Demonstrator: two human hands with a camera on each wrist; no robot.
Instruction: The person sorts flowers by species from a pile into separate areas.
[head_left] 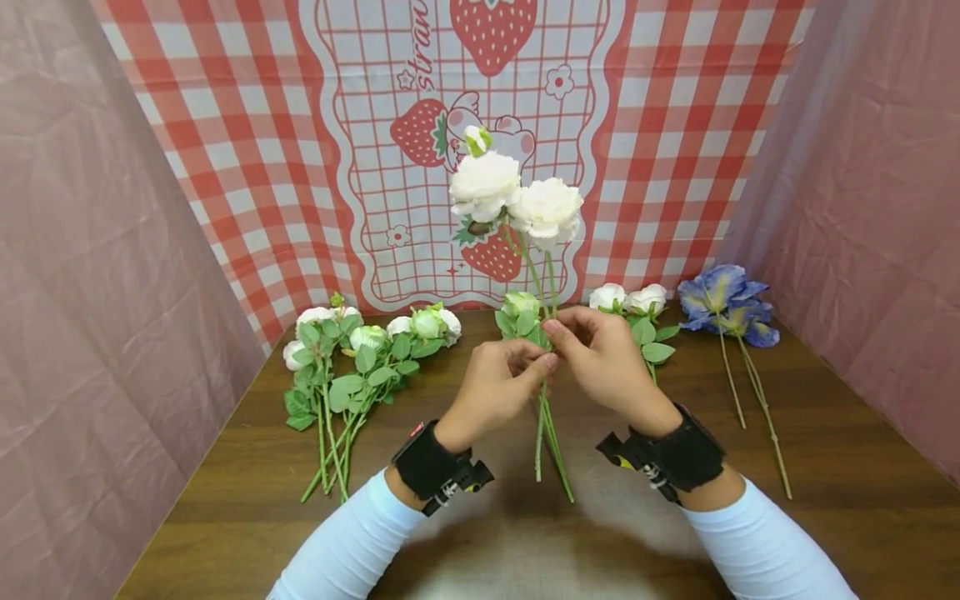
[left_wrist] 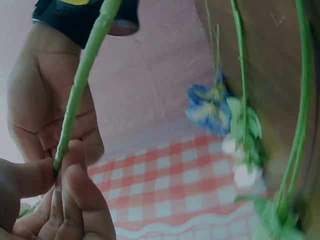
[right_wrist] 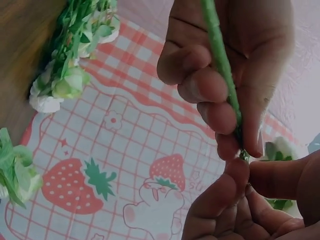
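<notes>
A white artificial flower stem, with two full blooms and a small bud, stands upright above the table. My left hand pinches its green stem between thumb and fingers. Just above it, my right hand pinches the same stem, the fingertips of both hands close together. The wrist views show the bare lower stem running out past the left hand. Behind the hands, a greenish-white flower lies on the table, partly hidden by them.
White flowers with leafy stems lie in a group on the left of the wooden table. More white flowers lie behind the right hand, and blue flowers at the far right. A checked strawberry cloth hangs at the back.
</notes>
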